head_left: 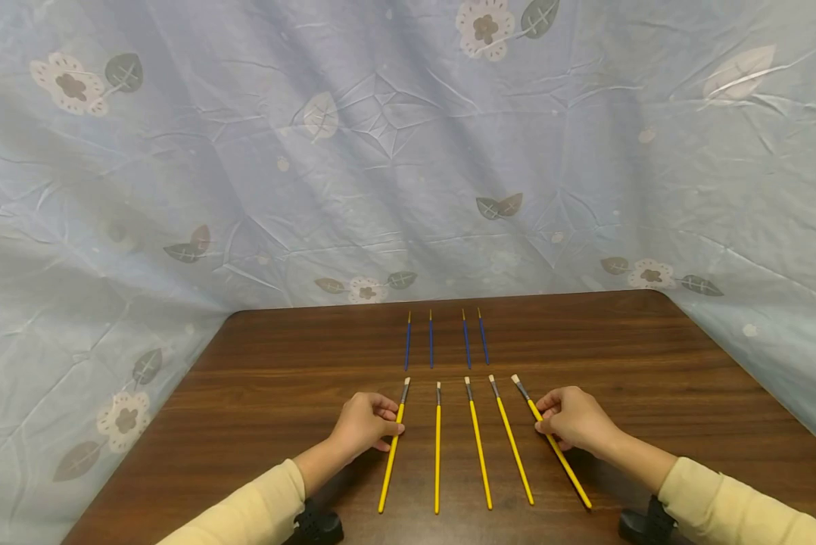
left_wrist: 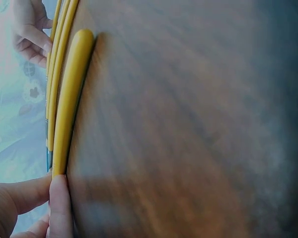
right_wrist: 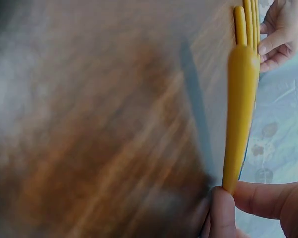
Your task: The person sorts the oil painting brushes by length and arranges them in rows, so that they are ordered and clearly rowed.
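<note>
Several yellow-handled paintbrushes lie in a row on the table, bristles pointing away. My left hand [head_left: 363, 424] pinches the leftmost yellow paintbrush [head_left: 389, 473] between thumb and fingers, below its ferrule. At the other end of the row, my right hand [head_left: 578, 420] pinches the rightmost yellow paintbrush [head_left: 570, 473], which slants with its handle end to the right. In the right wrist view, this brush's handle [right_wrist: 241, 114] stands a little off the tabletop, its shadow apart from it. Between the hands lie a short-looking yellow paintbrush [head_left: 438, 454] and two more, untouched.
Behind the yellow row lie several thin blue paintbrushes [head_left: 431, 344], tips pointing away, split into a left and a right pair. The brown wooden table [head_left: 278, 356] ends at a hanging flowered curtain [head_left: 258, 189] at the back and sides.
</note>
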`<state>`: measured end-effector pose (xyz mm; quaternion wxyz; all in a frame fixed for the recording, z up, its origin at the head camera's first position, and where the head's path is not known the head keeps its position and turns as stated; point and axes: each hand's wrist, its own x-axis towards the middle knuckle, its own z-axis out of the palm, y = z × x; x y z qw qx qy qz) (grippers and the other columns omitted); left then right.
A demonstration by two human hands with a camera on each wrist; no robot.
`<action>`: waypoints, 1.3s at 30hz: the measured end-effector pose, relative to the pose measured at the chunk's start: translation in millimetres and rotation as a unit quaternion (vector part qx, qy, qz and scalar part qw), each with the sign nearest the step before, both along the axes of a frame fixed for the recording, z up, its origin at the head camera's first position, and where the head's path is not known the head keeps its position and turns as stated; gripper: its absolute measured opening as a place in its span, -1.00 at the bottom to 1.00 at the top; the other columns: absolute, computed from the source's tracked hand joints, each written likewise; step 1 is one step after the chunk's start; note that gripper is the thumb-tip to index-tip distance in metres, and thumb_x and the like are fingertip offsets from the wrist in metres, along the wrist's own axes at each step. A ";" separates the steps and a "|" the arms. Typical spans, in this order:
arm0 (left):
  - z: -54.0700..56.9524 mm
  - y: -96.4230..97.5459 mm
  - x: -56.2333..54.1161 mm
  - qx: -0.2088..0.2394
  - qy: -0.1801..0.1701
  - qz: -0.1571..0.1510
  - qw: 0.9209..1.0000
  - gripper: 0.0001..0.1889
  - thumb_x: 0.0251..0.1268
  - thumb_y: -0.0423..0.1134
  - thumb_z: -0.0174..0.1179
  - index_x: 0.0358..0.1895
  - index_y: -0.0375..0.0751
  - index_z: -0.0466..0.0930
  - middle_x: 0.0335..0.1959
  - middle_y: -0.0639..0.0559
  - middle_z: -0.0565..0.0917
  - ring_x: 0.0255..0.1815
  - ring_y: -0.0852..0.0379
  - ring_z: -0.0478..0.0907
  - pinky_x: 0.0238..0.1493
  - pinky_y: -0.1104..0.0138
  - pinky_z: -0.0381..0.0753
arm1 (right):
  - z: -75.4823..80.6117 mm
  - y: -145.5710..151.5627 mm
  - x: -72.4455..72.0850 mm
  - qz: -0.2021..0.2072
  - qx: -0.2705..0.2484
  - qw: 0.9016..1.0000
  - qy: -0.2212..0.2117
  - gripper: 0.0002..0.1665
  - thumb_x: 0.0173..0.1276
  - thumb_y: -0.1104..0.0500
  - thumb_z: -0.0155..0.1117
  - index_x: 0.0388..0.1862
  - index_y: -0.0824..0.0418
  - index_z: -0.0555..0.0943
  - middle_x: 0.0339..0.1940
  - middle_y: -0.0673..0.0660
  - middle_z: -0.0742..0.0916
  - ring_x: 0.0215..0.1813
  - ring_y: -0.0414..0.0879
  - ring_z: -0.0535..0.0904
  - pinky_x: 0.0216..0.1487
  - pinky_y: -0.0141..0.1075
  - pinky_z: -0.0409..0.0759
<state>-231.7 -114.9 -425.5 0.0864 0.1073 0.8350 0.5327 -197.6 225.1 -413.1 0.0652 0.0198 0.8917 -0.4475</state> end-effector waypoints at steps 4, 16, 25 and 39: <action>-0.2 0.4 0.1 0.002 -0.001 0.002 1.000 -0.73 0.05 -0.53 0.39 -0.15 -0.51 0.60 -0.40 -0.10 0.56 -0.48 0.12 0.62 -0.55 0.25 0.72 | 0.8 -0.7 0.7 0.005 0.005 1.000 0.002 -0.65 0.19 0.39 0.37 -0.07 0.49 0.54 -0.38 0.15 0.59 -0.42 -0.05 0.56 -0.52 -0.19 0.69; -0.6 0.0 0.3 0.007 0.005 0.003 1.000 -0.72 0.06 -0.54 0.38 -0.13 -0.54 0.59 -0.39 -0.11 0.57 -0.48 0.12 0.63 -0.55 0.25 0.72 | -0.2 2.1 0.9 0.022 -0.020 0.999 0.014 -0.59 0.20 0.38 0.40 -0.04 0.56 0.48 -0.42 0.17 0.54 -0.41 -0.05 0.57 -0.52 -0.19 0.71; -3.0 -0.5 -1.4 0.010 0.005 0.002 1.000 -0.72 0.07 -0.53 0.38 -0.12 -0.54 0.59 -0.38 -0.11 0.58 -0.48 0.12 0.63 -0.55 0.24 0.72 | -1.0 1.7 0.0 0.019 -0.023 1.000 0.010 -0.59 0.21 0.39 0.39 -0.03 0.56 0.48 -0.41 0.17 0.55 -0.41 -0.04 0.55 -0.52 -0.18 0.71; -3.5 0.0 -1.6 0.009 0.008 0.003 1.000 -0.73 0.06 -0.53 0.38 -0.14 -0.53 0.60 -0.40 -0.10 0.58 -0.50 0.12 0.63 -0.56 0.25 0.72 | 0.2 3.1 -0.2 0.025 -0.026 0.999 0.001 -0.57 0.23 0.37 0.38 -0.01 0.57 0.47 -0.43 0.15 0.50 -0.39 -0.04 0.53 -0.48 -0.18 0.71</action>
